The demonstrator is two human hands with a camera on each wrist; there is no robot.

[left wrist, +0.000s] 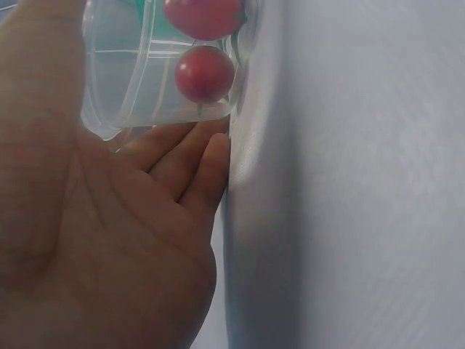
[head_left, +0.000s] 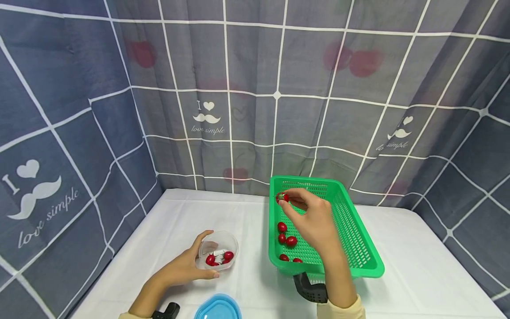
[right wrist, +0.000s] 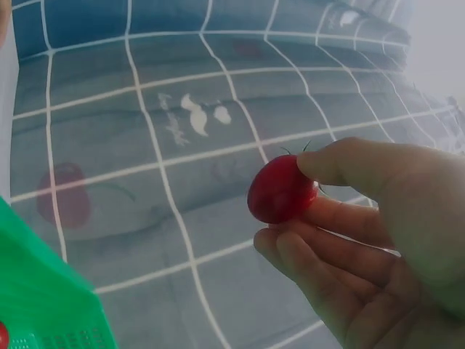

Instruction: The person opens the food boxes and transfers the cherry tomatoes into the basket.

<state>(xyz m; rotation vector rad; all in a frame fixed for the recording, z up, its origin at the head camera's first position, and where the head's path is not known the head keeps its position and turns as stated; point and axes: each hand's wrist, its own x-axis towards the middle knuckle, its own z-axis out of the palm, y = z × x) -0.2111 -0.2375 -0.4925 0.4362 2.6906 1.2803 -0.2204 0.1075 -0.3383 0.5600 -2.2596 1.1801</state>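
Observation:
My right hand (head_left: pixel 314 217) pinches a red cherry tomato (right wrist: pixel 282 190) between thumb and fingers, raised over the left side of a green basket (head_left: pixel 358 237). A green stem shows on the tomato. Several more cherry tomatoes (head_left: pixel 291 241) lie on the basket's floor. To the left, my left hand (head_left: pixel 185 265) holds a small clear plastic container (head_left: pixel 223 237), thumb on the near side and fingers round the far side. Inside it are a few cherry tomatoes (left wrist: pixel 204 75), seen through the wall in the left wrist view.
A blue lid (head_left: pixel 218 308) lies at the table's front edge, partly cut off by the frame. White cloth (head_left: pixel 255 212) covers the table. A grey curtain with white grid lines (head_left: pixel 255 115) stands behind and at both sides.

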